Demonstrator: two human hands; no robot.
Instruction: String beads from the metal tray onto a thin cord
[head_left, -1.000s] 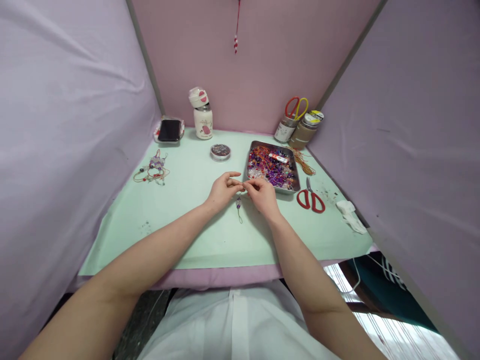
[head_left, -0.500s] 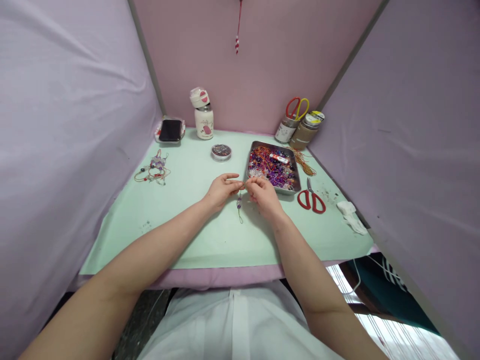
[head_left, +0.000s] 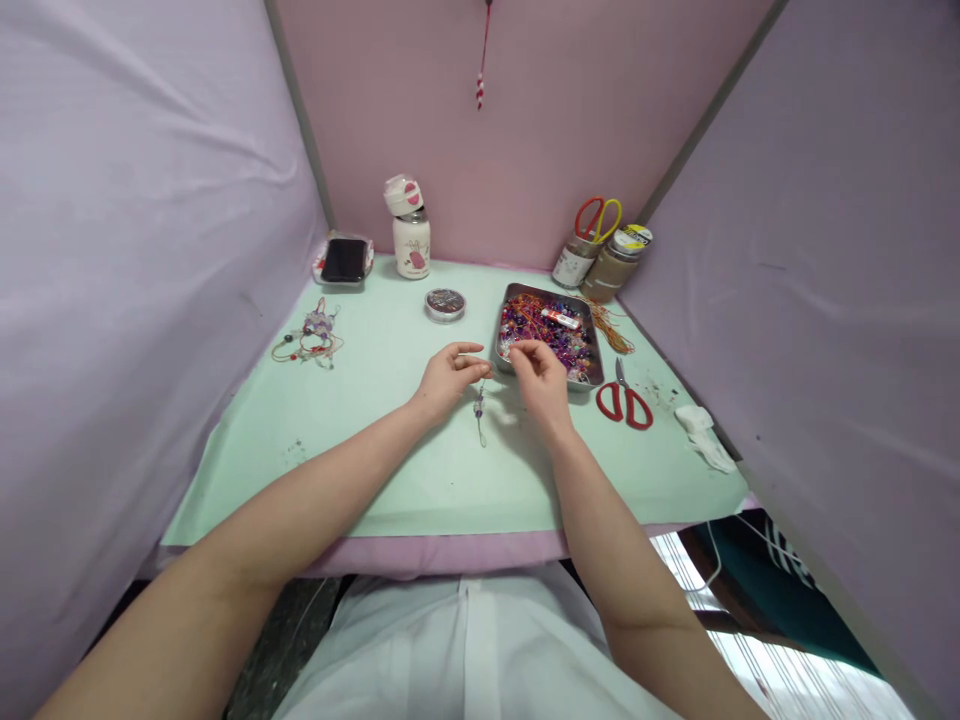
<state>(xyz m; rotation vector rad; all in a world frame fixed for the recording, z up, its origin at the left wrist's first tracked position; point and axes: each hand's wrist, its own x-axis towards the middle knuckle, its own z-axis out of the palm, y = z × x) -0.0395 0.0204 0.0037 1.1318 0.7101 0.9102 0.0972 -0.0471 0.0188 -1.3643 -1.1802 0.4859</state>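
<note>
My left hand (head_left: 448,384) is closed in a pinch on the upper end of a beaded strand (head_left: 479,408). The strand has purple and clear beads and a thin cord loop at its bottom, and it hangs over the pale green tabletop. To the right, my right hand (head_left: 543,388) is apart from the left, at the near-left edge of the metal tray (head_left: 598,350). Its thumb and fingertips press together; whatever is between them is too small to see. Loose beads (head_left: 525,318), mostly purple, red and orange, fill the tray.
Red-handled scissors (head_left: 625,403) lie right of the tray, with a crumpled white tissue (head_left: 703,437) beyond. Behind stand a jar (head_left: 609,272), a tin holding scissors (head_left: 572,266) and a bottle (head_left: 412,247). A round case (head_left: 445,305), a phone (head_left: 344,260) and beaded strands (head_left: 315,335) sit leftward.
My right hand has drawn away from my left hand, moving right and slightly up to the tray's edge. My left hand keeps holding the beaded strand in nearly the same place.
</note>
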